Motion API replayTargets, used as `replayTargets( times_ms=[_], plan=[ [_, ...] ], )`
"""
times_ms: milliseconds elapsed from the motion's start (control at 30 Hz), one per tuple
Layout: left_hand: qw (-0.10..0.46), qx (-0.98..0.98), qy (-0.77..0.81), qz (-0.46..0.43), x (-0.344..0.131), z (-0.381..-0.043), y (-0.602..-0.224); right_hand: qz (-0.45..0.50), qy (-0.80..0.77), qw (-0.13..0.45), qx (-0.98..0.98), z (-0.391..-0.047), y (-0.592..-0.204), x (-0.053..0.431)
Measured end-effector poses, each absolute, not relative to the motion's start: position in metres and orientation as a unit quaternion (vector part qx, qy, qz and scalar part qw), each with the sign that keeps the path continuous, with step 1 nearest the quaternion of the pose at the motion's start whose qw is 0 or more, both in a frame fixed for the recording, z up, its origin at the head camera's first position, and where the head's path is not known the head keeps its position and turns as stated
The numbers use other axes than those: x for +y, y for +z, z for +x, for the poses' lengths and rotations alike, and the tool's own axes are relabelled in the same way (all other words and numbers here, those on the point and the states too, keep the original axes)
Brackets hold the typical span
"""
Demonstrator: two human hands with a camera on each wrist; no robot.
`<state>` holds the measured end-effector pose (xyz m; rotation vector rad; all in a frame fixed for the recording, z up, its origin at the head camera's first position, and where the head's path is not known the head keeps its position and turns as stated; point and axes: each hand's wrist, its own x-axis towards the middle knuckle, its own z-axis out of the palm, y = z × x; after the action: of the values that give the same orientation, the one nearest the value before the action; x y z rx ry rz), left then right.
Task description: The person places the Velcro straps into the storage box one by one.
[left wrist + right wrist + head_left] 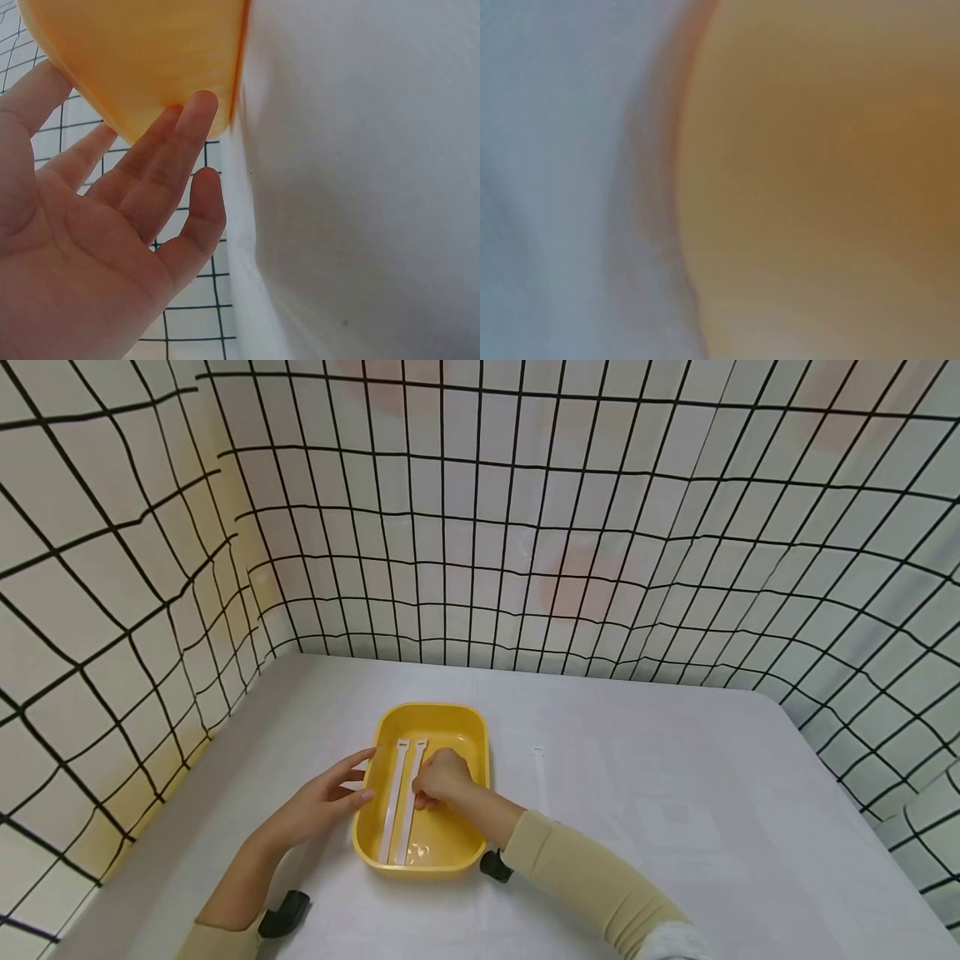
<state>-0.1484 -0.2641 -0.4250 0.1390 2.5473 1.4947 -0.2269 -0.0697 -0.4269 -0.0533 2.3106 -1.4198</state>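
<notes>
A yellow tray [453,866] holds two thin white straps with slotted heads, a left strap [393,802] and a right strap [406,827], lying side by side lengthwise. My left hand [322,806] is at the tray's left side, fingers spread and loosely bent at its wall; the left wrist view shows the palm and the tray's outside. Inside the tray, my right hand [444,777] has curled fingers pinching the right strap near its middle. The hand hides part of this grip. The right wrist view shows only the blurred tray wall [817,150] up close.
Another white strap [540,777] lies on the white table [600,877], right of the tray. Black grid netting [517,527] over white cloth encloses the back and sides. Dark wrist devices, one a left wrist camera [285,914], sit close to the tabletop.
</notes>
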Motion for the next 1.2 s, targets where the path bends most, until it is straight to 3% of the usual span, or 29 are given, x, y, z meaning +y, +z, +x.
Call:
replayTargets(
  times_ms=[467, 767, 1200],
  plan=[
    [0.09, 0.859, 0.502, 0.049, -0.264, -0.15, -0.426, -0.027, -0.517, 0.204, 0.831, -0.227, -0.423, -0.068],
    [0.092, 0.856, 0.507, 0.046, -0.263, -0.149, -0.425, -0.048, -0.55, 0.163, 0.818, -0.226, -0.426, -0.064],
    [0.09, 0.857, 0.506, 0.045, -0.264, -0.15, -0.429, -0.06, -0.608, 0.166, 0.774, -0.224, -0.417, -0.056]
  ],
)
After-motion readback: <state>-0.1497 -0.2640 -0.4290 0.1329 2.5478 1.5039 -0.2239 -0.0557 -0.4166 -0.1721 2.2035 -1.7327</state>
